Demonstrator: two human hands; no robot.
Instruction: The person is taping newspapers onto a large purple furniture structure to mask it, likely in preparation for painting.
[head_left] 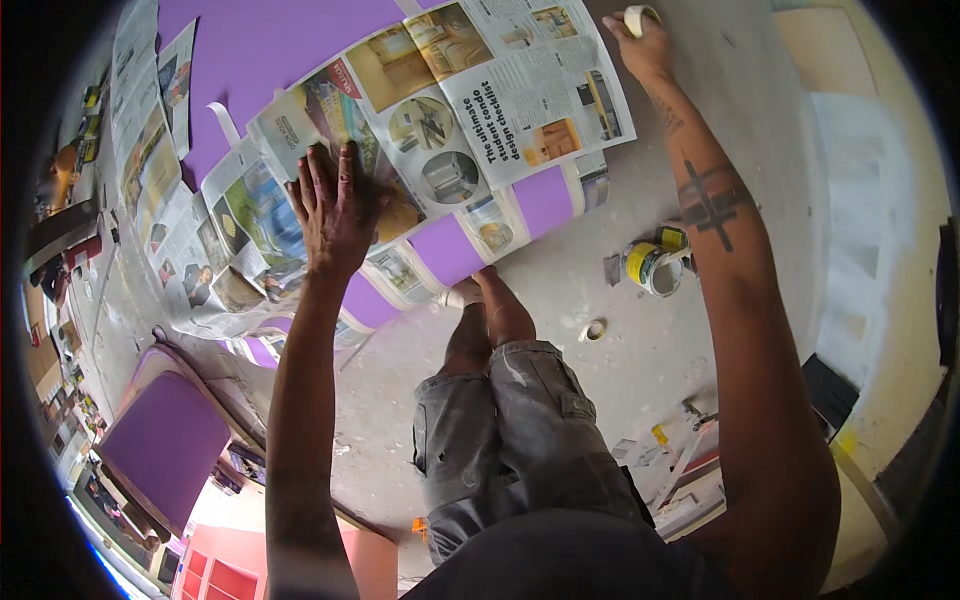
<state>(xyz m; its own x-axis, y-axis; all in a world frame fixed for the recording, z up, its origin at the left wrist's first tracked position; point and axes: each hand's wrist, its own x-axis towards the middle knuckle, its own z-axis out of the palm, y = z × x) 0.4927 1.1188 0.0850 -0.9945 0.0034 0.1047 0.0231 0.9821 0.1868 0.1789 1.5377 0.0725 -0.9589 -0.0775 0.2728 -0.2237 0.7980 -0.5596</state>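
A purple panel point(255, 45) lies in front of me, partly covered with newspaper sheets. My left hand point(336, 220) presses flat on a large newspaper sheet point(390, 90), its fingers spread. Farther right, beyond the sheet's right edge, my right hand point(645, 52) is closed on a roll of masking tape point(640, 17). Along the panel's near edge, bare purple stripes point(440, 248) alternate with pale tape and newspaper strips. A loose tape strip point(224, 122) sticks up left of the sheet. More newspaper point(140, 150) hangs over the panel's left side.
On the grey floor, right of my legs, stands an open paint can point(652, 266) with a yellow label. A second tape roll point(594, 329) lies nearer. At the lower left is another purple piece point(165, 450), with a pink shelf unit point(216, 575) close by.
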